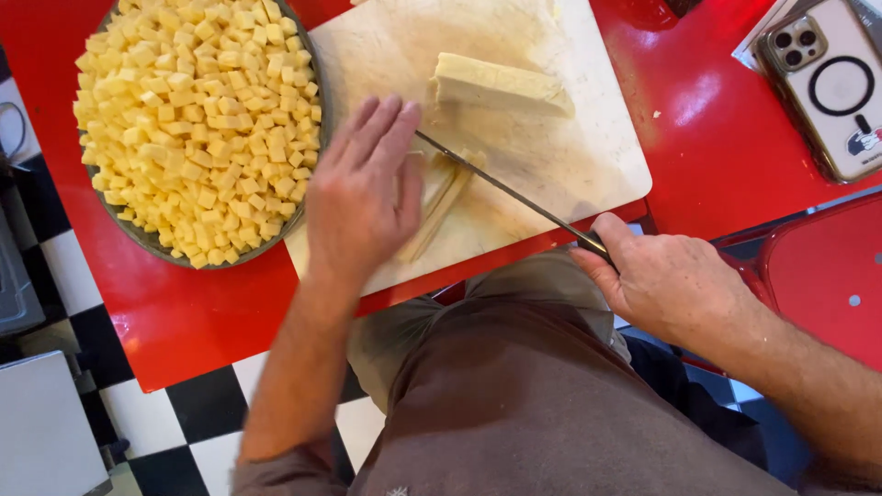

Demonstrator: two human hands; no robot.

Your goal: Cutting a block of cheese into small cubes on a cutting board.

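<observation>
Brown apron cloth (551, 404) fills the near foreground, soft and creased, above a black-and-white checkered floor (197, 404) at near left. Right hand (671, 285), near right, is clenched round the dark handle of a long knife (501, 188); thin steel blade runs far-left across the board, its tip just by the left fingertips. Left hand (363, 197) lies flat, fingers extended and close together, pressing down on pale yellow strips (441, 202) cut lengthwise, lying side by side near the board's middle. Strips look firm, smooth-faced, square-edged. Cutting board (570, 161) is pale, scuffed, rounded at its corners, resting on a glossy red table (707, 138). Farther on the board, right of centre, sits an uncut block (501, 87) of the same pale yellow stuff, wedge-like, matte. Far left, a round grey dish (147, 241) touches the board's edge, heaped with small yellow cubes (197, 119), fairly even in size. Far right, a phone (831, 83) in a clear case lies back-up, showing a dark ring mark and a small sticker at its near corner. Red chair seat (822, 276) at right, shiny.
</observation>
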